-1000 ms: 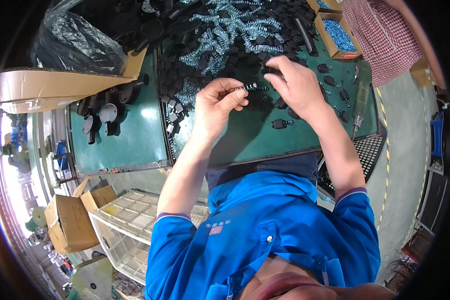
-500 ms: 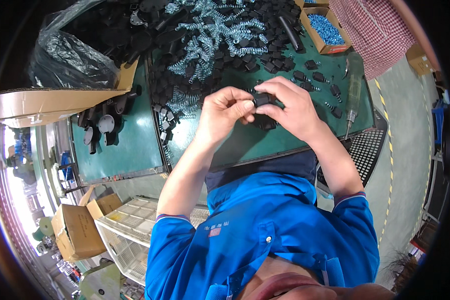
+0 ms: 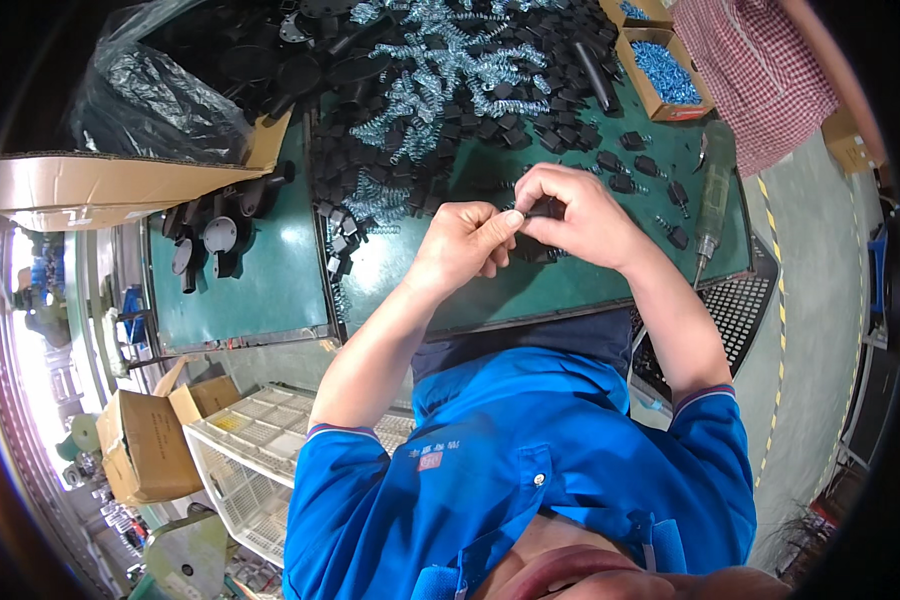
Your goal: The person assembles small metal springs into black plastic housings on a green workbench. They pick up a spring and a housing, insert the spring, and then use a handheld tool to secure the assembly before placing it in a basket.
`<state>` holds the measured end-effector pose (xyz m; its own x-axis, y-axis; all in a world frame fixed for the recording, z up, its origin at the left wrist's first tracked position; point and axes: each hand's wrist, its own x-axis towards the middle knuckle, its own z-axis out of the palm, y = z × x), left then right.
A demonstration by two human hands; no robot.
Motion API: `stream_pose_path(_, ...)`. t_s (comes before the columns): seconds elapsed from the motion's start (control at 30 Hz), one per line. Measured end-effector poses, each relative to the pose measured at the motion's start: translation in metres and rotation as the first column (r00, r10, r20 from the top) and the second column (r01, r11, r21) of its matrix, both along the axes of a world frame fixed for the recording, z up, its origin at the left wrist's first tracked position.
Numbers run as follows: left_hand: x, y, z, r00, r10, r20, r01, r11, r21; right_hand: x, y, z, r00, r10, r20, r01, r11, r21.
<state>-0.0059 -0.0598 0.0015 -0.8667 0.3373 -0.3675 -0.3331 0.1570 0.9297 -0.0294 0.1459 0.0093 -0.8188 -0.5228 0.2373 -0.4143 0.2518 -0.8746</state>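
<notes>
1. Green workbench mat [image 3: 270, 290] lies below both hands, which meet at centre.
2. Small black plastic part [image 3: 542, 210] sits pinched between them, seemingly raised for fitting.
3. Left hand [image 3: 462, 245] pinches at its edge; right hand [image 3: 575, 215] curls over it, gripping.
4. Silvery coiled springs [image 3: 440, 60] and loose black caps [image 3: 490, 125] lie at twelve o'clock, within reach.
5. Compared with half a second earlier, the hands look slightly lower in view.

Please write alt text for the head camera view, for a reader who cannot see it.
Both hands, left hand and right hand, pinch a small black part above a green table strewn with black parts and metal springs.
</notes>
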Motion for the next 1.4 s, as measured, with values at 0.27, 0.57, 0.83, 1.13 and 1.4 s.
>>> stream_pose_path(0.27, -0.008, -0.039, 0.011, 0.958, 0.134, -0.253, -0.139, 0.99, 0.001, -0.051, -0.005, -0.018, 0.854, -0.046, -0.518, 0.358, 0.774, 0.523)
stream_pose_path(0.57, -0.027, -0.064, 0.01, 0.868, 0.207, -0.451, -0.276, 0.957, -0.093, -0.058, -0.019, -0.008, 0.802, -0.052, -0.594, 0.429, 0.744, 0.513)
stream_pose_path(0.83, -0.097, -0.02, 0.014, 0.483, -0.149, -0.863, -0.334, 0.879, -0.339, -0.071, -0.035, -0.03, 0.777, -0.029, -0.629, 0.515, 0.605, 0.607)
stream_pose_path(1.13, -0.127, 0.029, -0.001, 0.462, -0.461, -0.757, -0.448, 0.616, -0.649, -0.02, 0.014, 0.026, 0.74, -0.235, -0.63, 0.579, 0.699, 0.42)
stream_pose_path(1.4, -0.123, 0.029, -0.001, 0.33, -0.29, -0.898, -0.445, 0.791, -0.419, 0.0, 0.037, 0.009, 0.792, -0.405, -0.458, 0.557, 0.786, 0.269)
